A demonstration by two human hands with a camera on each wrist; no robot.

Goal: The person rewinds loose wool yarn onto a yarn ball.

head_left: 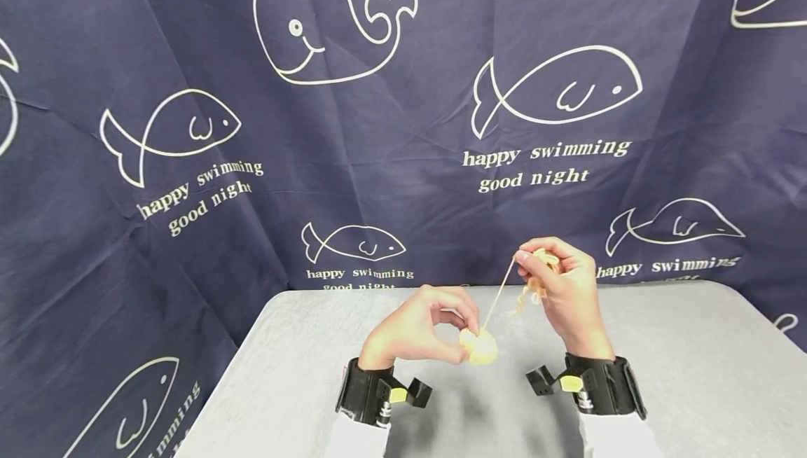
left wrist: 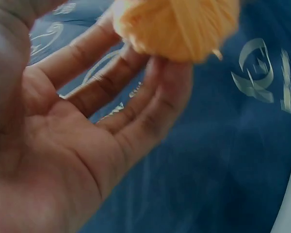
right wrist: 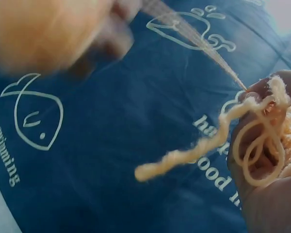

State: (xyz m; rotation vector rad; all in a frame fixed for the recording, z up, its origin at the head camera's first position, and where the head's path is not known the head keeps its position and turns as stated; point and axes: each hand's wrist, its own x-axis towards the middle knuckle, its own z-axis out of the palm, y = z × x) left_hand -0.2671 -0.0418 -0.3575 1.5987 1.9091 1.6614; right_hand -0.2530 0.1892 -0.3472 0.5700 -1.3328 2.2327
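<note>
A small ball of pale yellow yarn is held at the fingertips of my left hand, thumb on one side and fingers on the other. In the left wrist view the ball shows its wound strands. One strand runs taut from the ball up to my right hand, which pinches it between thumb and finger. Loose loops of the same yarn are gathered in the right palm. A free yarn end dangles from them.
Both hands are above a light grey table. Behind it hangs a dark blue curtain printed with white fish and whales. Black straps with small cameras are worn on the left wrist and the right wrist.
</note>
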